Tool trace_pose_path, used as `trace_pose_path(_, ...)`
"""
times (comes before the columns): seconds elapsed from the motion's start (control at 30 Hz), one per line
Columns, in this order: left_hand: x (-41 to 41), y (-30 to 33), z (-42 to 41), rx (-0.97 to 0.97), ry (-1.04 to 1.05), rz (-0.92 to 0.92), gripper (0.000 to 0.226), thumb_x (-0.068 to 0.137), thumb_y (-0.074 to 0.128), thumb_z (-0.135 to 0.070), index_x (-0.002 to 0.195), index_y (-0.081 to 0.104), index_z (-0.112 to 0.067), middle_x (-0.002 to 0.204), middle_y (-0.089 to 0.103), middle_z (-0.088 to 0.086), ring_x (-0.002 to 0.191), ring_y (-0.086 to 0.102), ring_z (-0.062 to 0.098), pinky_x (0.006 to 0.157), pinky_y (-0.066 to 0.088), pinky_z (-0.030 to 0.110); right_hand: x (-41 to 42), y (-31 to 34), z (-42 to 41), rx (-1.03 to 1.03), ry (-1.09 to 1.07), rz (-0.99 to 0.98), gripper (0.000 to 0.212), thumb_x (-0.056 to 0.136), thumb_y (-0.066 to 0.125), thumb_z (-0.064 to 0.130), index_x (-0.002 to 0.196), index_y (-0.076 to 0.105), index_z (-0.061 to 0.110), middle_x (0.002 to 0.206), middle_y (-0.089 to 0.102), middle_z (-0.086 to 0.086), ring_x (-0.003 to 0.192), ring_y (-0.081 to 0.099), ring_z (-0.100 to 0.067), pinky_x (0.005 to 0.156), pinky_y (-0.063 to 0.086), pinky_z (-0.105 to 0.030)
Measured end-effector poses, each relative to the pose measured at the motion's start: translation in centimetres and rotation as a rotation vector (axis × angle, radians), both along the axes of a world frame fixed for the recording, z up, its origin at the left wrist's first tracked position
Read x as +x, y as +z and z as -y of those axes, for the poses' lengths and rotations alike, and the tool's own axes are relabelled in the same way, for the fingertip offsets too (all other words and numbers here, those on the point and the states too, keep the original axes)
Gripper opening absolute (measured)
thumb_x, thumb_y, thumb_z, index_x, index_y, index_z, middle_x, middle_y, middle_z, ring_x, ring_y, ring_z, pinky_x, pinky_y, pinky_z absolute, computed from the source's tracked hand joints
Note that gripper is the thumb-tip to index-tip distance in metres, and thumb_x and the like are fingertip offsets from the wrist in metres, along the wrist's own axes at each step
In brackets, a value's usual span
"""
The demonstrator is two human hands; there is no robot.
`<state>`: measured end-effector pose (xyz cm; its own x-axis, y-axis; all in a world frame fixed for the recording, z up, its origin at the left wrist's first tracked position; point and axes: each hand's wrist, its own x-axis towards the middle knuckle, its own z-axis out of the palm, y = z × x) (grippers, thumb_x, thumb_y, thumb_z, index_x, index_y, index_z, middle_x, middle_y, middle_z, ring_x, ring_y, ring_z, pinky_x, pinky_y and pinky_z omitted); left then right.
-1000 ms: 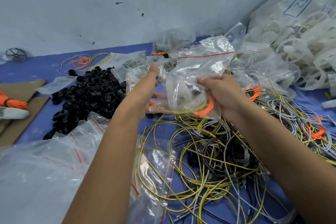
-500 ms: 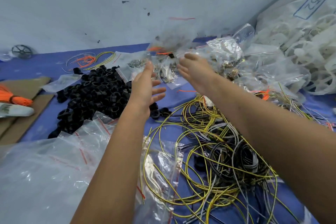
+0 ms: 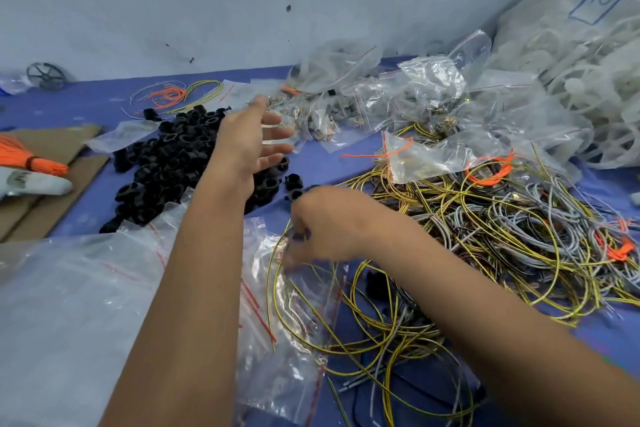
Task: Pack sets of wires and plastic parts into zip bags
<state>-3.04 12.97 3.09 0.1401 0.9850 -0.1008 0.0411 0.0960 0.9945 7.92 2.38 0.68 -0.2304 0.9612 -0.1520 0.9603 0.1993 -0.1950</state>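
Note:
My left hand [image 3: 252, 142] hovers open, fingers spread, over the right edge of a heap of black plastic parts [image 3: 166, 156]. My right hand [image 3: 325, 225] is blurred and reaches down with curled fingers to yellow wires and an empty zip bag [image 3: 298, 315] in front of me. I cannot see whether it grips anything. A big tangle of yellow, grey and black wires [image 3: 485, 229] covers the blue table [image 3: 104, 104] on the right. Filled zip bags [image 3: 408, 104] lie piled at the back, one [image 3: 332, 66] against the wall.
A stack of empty zip bags [image 3: 69, 305] lies at the near left. Cardboard [image 3: 52, 191] and an orange wire bundle [image 3: 31, 159] sit at the left edge. A large sack of white plastic parts [image 3: 588, 80] fills the right back corner. Loose wires [image 3: 180, 95] lie by the wall.
Both hands held a filled zip bag one second ago. It left my hands and landed on the back pile. My right hand dropped toward the near wires and bag; my left stays open.

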Motion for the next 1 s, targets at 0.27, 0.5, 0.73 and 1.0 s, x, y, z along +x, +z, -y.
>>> trace_pose_path(0.27,-0.3,0.2,0.3,0.055,-0.128,-0.102,0.047,0.107,0.044,-0.049,0.105,0.067,-0.009,0.107,0.077,0.013,0.074,0.071,0.021,0.074,0.054,0.032,1.1,1.2,-0.5,0.120,-0.070,-0.133,0.012,0.090,0.067,0.017,0.080,0.061,0.016,0.086,0.068,-0.006,0.085,0.062,-0.030,0.075,0.054,-0.038)
trace_pose_path(0.5,1.0,-0.7,1.1,0.325,-0.354,-0.186,0.031,0.105,0.057,-0.033,0.095,0.073,-0.008,0.076,0.074,-0.006,0.065,0.067,0.003,0.057,0.048,0.012,6.4,3.9,-0.6,0.793,-0.431,-0.641,0.013,0.082,0.079,0.016,0.088,0.068,0.019,0.069,0.064,0.010,0.062,0.055,-0.002,0.064,0.045,-0.022)
trace_pose_path(0.73,0.9,-0.5,1.2,0.399,-0.340,-0.228,0.009,0.092,0.074,-0.004,0.088,0.068,-0.009,0.073,0.068,0.005,0.061,0.061,0.014,0.062,0.053,0.024,10.3,6.7,0.8,1.226,-0.579,-0.781,0.031,0.075,0.072,0.010,0.106,0.066,0.010,0.075,0.070,0.001,0.065,0.062,-0.004,0.070,0.050,-0.024)
trace_pose_path(1.0,0.5,-1.8,0.3,0.223,-0.313,-0.416,0.012,0.098,0.067,-0.010,0.086,0.068,-0.007,0.073,0.068,0.008,0.048,0.059,0.016,0.046,0.048,0.019,12.3,7.5,1.5,1.585,-0.699,-0.927,0.027,0.077,0.063,0.007,0.105,0.063,0.004,0.072,0.061,0.012,0.062,0.058,-0.009,0.067,0.054,-0.031)
